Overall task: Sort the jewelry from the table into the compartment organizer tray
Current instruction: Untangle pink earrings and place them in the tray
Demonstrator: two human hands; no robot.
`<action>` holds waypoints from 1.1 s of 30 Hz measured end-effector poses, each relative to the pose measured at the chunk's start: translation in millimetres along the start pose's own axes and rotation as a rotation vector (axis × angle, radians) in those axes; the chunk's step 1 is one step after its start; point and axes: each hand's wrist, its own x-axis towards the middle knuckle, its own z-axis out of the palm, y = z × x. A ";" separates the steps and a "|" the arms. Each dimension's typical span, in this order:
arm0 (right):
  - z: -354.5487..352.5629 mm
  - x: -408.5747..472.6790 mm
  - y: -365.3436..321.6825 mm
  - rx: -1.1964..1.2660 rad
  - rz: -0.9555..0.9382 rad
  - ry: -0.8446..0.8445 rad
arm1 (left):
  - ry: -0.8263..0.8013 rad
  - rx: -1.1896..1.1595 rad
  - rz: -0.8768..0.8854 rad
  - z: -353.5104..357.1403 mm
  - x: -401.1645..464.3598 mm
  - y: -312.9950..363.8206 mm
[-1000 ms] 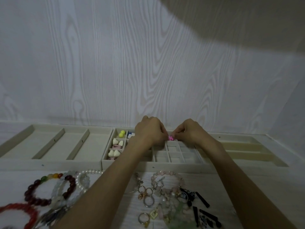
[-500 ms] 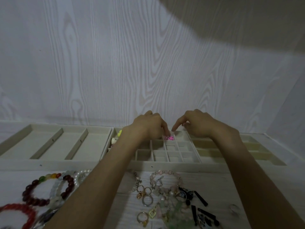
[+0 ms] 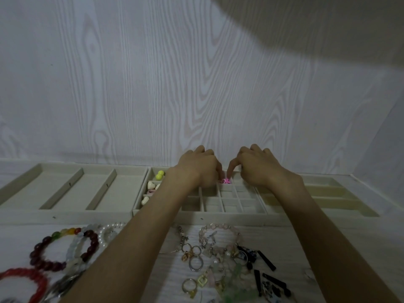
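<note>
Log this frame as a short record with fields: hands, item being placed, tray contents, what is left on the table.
left hand: left hand over the small-cell tray, fingers curled down beside the pink piece; grip hidden
right hand: right hand, forefinger pointing down at the pink piece
item: pink piece in a far cell of the small-cell tray
tray contents: yellow beads, white heart pieces
left on table: dark red bead bracelet, pearl bracelet, rings, black pieces
</note>
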 end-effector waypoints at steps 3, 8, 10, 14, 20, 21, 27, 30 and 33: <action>1.1 0.2 -0.3 -0.019 -0.007 0.001 | -0.002 0.027 0.006 1.8 0.1 0.2; 7.8 2.8 -3.4 -0.060 -0.014 -0.022 | -0.026 0.039 -0.004 5.1 0.2 0.4; 9.0 3.5 -4.3 -0.064 -0.018 -0.007 | -0.024 0.050 -0.004 4.4 0.6 1.0; 7.0 2.3 -2.3 -0.039 -0.015 -0.006 | -0.015 0.020 0.000 2.5 0.6 1.4; 0.7 -0.3 3.1 0.018 -0.007 0.022 | -0.004 -0.089 -0.002 0.7 1.1 -2.0; 1.8 -0.3 1.6 0.013 -0.010 0.005 | -0.018 -0.087 -0.004 1.5 1.3 -2.1; -7.9 -4.8 2.3 0.063 0.005 -0.004 | -0.060 -0.126 -0.007 -1.2 2.0 -4.4; -32.8 -22.8 7.5 0.143 0.004 0.128 | 0.029 -0.198 -0.001 -19.8 -9.8 -3.9; -44.0 -45.2 8.9 0.148 -0.027 0.120 | 0.140 -0.217 0.006 -33.8 -32.6 -1.4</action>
